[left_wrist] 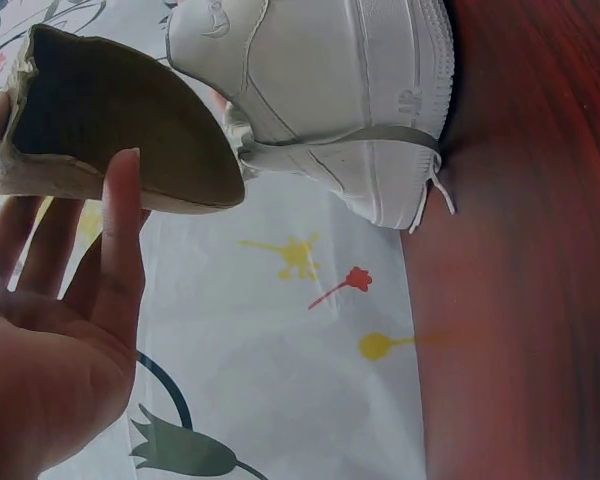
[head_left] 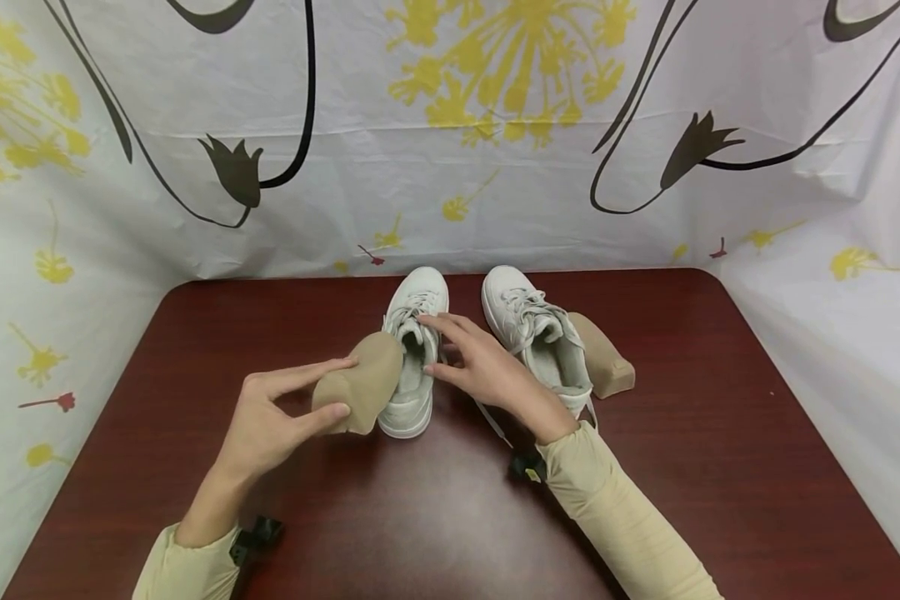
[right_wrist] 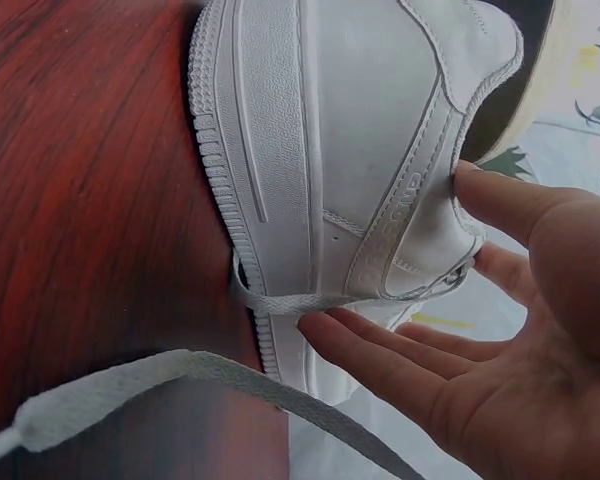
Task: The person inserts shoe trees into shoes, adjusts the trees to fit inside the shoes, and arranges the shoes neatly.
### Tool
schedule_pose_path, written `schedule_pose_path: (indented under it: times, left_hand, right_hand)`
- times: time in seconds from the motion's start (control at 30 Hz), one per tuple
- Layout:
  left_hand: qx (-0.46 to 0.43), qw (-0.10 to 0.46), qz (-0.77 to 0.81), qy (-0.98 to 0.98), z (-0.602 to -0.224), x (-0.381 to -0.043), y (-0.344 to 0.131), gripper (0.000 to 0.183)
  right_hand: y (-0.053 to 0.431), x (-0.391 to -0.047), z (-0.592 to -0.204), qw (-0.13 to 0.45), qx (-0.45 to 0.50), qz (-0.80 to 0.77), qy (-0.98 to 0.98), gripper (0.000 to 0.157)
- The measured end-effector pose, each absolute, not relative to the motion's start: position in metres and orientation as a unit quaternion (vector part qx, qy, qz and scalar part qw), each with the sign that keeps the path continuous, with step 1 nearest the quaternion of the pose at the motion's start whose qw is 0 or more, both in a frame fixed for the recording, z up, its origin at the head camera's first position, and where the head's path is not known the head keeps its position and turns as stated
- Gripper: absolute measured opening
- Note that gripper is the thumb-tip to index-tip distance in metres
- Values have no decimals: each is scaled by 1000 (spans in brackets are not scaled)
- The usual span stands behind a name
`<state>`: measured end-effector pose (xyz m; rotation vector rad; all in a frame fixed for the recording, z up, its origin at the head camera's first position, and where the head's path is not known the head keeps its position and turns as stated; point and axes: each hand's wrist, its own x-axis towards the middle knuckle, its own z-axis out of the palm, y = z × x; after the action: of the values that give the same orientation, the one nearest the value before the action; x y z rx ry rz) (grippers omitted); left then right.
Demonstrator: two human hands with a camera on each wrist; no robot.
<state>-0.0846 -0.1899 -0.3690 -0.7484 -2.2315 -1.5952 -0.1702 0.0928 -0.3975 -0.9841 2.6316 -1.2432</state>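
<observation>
Pinching tan molded form [head_left: 371,375] between thumb and fingers, left hand [head_left: 266,425] just left of left white shoe [head_left: 413,371]. Right hand [head_left: 483,362], fingers spread, touches that shoe; second form [head_left: 606,362] right of right shoe [head_left: 534,325].

Pale khaki sleeves [head_left: 621,508] are wrinkling, black wrist devices [head_left: 256,538] are showing, the right one bearing a yellow mark [head_left: 532,475]
</observation>
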Motion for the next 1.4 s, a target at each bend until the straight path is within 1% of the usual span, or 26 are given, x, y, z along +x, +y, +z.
schedule_pose_path:
  times: [0.13, 0.23, 0.4, 0.47, 0.73, 0.9, 1.2, 1.4]
  left_hand:
    - [-281, 178, -582, -742, -355, -79, -181, 51]
    - [-300, 204, -598, -714, -353, -78, -176, 51]
    - [-326, 245, -583, -703, -349, -75, -169, 42]
    - [-328, 251, -574, -707, -348, -74, -167, 39]
    - [-357, 247, -582, -688, -355, -79, -164, 34]
    - [-362, 240, -582, -688, -351, -79, -161, 32]
    - [-359, 233, -552, -716, -336, -76, -156, 44]
    - [-365, 222, -518, -741, -338, -80, -159, 51]
  right_hand:
    - [93, -170, -397, 40, -319, -418, 850, 64]
    - [94, -170, -398, 42, -321, -423, 846, 63]
    - [97, -169, -399, 46, -318, -425, 846, 64]
    - [98, -169, -400, 47, -318, -427, 845, 64]
    - [96, -170, -402, 49, -317, -439, 839, 65]
    - [95, -169, -401, 60, -310, -441, 840, 66]
    - [95, -170, -402, 57, -317, -442, 837, 65]
    - [94, -169, -400, 63, -325, -456, 826, 64]
